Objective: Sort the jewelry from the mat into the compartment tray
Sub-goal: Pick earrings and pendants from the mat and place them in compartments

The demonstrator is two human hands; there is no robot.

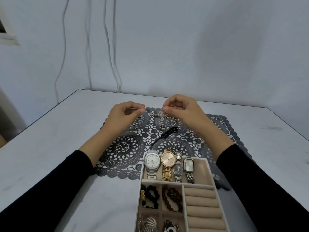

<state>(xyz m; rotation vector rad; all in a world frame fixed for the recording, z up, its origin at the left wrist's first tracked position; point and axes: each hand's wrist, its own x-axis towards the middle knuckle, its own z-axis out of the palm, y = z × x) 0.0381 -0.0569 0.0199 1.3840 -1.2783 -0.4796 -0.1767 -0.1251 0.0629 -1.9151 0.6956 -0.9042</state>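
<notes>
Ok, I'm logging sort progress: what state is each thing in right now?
Left hand: pinching the necklace.
Right hand: pinching the necklace too.
Necklace: held up over the mat between both hands.
Rings: loose on the mat.
Watches: lying in the tray's far compartment.
Ring rolls: empty.

No legible text, not even on watch dials

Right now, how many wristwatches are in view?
4, side by side in the tray's far compartment: large silver watch leftmost, gold watch, small dark-dialled watch, rectangular silver watch rightmost. The left hand and right hand could hide more on the mat.
</notes>
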